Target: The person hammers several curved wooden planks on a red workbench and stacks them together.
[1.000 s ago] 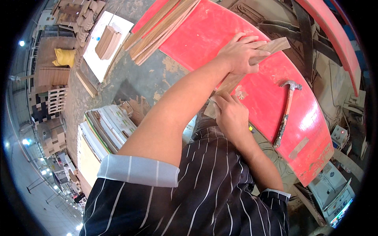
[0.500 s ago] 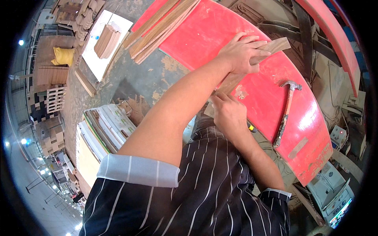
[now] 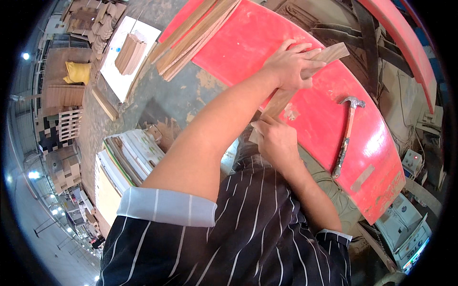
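A slightly bent strip of brown wood (image 3: 279,102) lies slantwise over the red curved panel (image 3: 253,42), its far end sticking out past the panel's far edge. My left hand (image 3: 292,66) reaches across from the left and grips the strip near that far end, thumb on the near side and fingers over it. Closer to my body, my right hand (image 3: 278,143) is closed on the strip's near part, with fingertips pinched together. A pale end of wood shows just left of that hand. Whether the right fingers hold anything besides the strip is hidden.
A claw hammer (image 3: 348,136) rests on the panel to the right, near a small flat wood piece (image 3: 364,178). Several long wood strips (image 3: 200,39) lie at the panel's far left. A stack of boards (image 3: 129,159) stands left of me. Another red curved piece (image 3: 405,43) rises at far right.
The strip's far end has shifted slightly to the left and away from me. Both hands keep their hold, with only small movement.
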`<act>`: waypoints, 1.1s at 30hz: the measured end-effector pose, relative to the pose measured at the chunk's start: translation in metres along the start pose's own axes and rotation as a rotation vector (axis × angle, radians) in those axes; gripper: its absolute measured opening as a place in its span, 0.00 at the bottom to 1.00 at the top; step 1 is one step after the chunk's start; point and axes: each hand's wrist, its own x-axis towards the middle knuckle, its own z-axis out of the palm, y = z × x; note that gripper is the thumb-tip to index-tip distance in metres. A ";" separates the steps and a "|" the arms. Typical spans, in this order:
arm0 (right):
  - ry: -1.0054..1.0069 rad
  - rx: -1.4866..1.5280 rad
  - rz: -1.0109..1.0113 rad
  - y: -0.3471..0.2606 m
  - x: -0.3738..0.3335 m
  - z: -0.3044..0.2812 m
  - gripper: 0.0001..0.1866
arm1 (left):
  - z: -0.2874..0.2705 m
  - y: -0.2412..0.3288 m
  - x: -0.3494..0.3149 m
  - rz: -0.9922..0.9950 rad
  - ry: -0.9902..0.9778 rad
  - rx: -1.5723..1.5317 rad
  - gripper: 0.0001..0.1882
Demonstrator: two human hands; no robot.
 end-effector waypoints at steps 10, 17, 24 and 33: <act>-0.020 0.112 -0.006 0.004 0.000 -0.011 0.12 | 0.000 0.000 0.000 0.014 0.012 -0.005 0.36; 0.011 0.025 -0.187 0.017 -0.002 -0.006 0.16 | -0.003 -0.002 0.003 0.041 0.023 -0.031 0.38; 0.264 -0.026 0.183 0.032 -0.038 -0.074 0.15 | -0.002 -0.002 0.000 0.019 0.010 -0.062 0.39; 0.492 -0.226 0.827 0.165 -0.163 -0.143 0.15 | -0.011 0.007 0.002 -0.020 -0.037 -0.055 0.38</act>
